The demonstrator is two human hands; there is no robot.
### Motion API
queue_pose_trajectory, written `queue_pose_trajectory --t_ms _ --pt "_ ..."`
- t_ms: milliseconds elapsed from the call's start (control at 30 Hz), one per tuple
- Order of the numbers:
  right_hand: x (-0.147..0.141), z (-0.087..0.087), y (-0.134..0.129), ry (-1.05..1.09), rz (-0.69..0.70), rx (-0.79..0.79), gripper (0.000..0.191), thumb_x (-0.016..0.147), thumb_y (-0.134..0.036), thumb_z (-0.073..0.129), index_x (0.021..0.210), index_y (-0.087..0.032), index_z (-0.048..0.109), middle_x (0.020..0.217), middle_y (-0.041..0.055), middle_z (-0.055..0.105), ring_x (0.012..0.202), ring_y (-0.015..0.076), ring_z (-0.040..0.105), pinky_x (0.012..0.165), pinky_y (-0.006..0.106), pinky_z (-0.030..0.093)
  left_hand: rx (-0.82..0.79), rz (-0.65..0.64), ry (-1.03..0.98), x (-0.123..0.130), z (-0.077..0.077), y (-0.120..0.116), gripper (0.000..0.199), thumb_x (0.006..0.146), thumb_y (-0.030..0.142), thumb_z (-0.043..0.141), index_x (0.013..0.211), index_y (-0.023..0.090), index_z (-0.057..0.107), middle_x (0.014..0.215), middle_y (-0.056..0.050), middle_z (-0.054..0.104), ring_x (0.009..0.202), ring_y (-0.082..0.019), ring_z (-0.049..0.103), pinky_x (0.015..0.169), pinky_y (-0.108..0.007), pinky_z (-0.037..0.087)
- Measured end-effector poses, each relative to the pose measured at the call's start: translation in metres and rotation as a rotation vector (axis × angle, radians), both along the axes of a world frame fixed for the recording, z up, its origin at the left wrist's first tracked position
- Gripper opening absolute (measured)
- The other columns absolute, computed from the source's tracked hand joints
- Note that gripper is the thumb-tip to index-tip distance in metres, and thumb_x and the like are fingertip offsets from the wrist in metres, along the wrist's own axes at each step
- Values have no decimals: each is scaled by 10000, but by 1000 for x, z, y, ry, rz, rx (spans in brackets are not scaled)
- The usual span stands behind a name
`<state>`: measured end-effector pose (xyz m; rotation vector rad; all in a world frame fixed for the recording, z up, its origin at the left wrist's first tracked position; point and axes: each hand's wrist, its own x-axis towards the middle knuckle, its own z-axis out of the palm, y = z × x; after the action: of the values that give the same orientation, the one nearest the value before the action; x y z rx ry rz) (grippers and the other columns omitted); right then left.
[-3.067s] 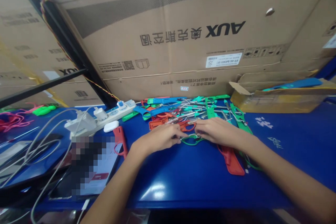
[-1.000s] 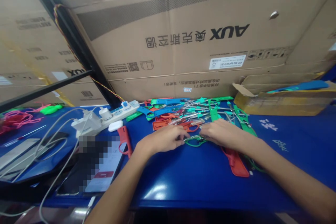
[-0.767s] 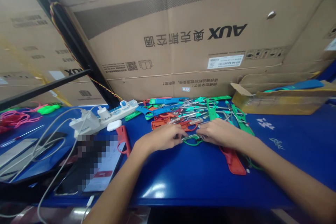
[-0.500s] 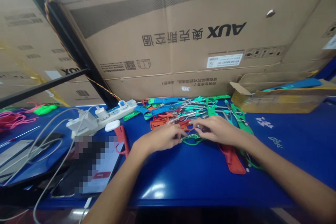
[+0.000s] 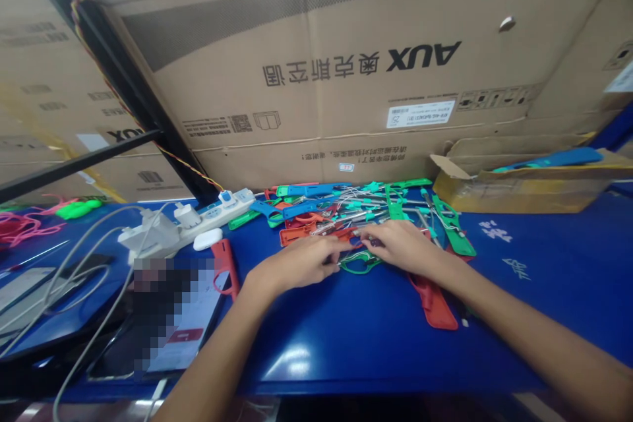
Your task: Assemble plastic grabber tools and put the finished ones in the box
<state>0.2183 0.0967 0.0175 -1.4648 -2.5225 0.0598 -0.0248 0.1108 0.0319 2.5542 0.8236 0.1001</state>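
Observation:
My left hand (image 5: 314, 262) is closed at the near edge of the pile, its thumb and fingers at a green plastic casing (image 5: 361, 266) with a looped handle. Its index finger reaches toward my right hand (image 5: 395, 245), which is pinched just above the same casing. Something small and dark shows between the right fingers, too blurred to name. White wires run along the casing. Behind the hands lies a pile of metal rods with teal ends (image 5: 363, 216) and thin wires. Near my right forearm rests a red plastic casing (image 5: 438, 306).
A white power strip (image 5: 217, 214) with plugs stands left of the pile. A red casing (image 5: 225, 267) lies beside a tablet (image 5: 182, 336). An open cardboard box (image 5: 534, 191) holds blue pieces at the right. A large cardboard panel (image 5: 316, 112) rises behind the blue table (image 5: 316, 343).
My left index finger has stretched out toward the right hand. The right fingers have turned slightly, and the dark thing in them shows less. The whole view has shifted a little.

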Motion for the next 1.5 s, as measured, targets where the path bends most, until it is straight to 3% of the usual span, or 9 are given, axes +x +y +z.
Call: queue_pose_trajectory --t_ms 333,433,567,733,967,1333,1500 --pt "3 8 -3 -37 9 -37 276 922 -219 527 1117 -232 722 849 50 761 724 189 664 597 288 313 72 -22 31 1 2 0 477 893 120 567 1346 256 628 1064 -55 680 863 -173 627 735 -275 446" --pt "7 15 -6 2 112 -59 294 937 -219 533 1174 -234 705 924 48 773 780 187 682 626 286 349 80 -29 47 2 3 0 443 926 143 547 1346 259 628 1137 -63 670 966 -194 637 811 -292 470" --pt "8 17 -9 57 236 -42 224 966 -266 538 1090 -239 722 943 36 771 805 175 678 636 281 361 78 -38 62 2 1 2 427 946 169 538 1354 264 617 1152 -67 664 943 -185 640 797 -290 479" --pt "-1 1 -6 27 286 22 189 978 -271 535 965 -216 716 874 28 744 737 155 637 591 287 303 48 -59 33 0 -2 4 355 954 169 531 1274 248 661 1156 -66 666 979 -187 642 846 -292 486" --pt "-11 -11 -6 -167 295 158 239 964 -152 483 846 -159 691 711 43 693 555 125 492 548 333 167 71 -81 17 -2 -5 5 366 960 168 528 1294 255 652 1132 -67 663 986 -199 645 851 -298 488" --pt "-16 -10 -6 -163 170 157 241 980 -265 528 870 -157 713 753 62 728 595 141 582 541 319 152 90 -52 48 0 -1 3 345 956 164 536 1260 240 679 1149 -76 674 1003 -220 658 828 -303 491" --pt "-10 -2 -9 -157 191 48 239 974 -294 574 864 -203 766 746 50 744 619 155 615 551 302 204 62 -71 -1 -1 -5 5 361 955 161 539 1286 235 663 1123 -70 679 978 -204 661 834 -296 494"
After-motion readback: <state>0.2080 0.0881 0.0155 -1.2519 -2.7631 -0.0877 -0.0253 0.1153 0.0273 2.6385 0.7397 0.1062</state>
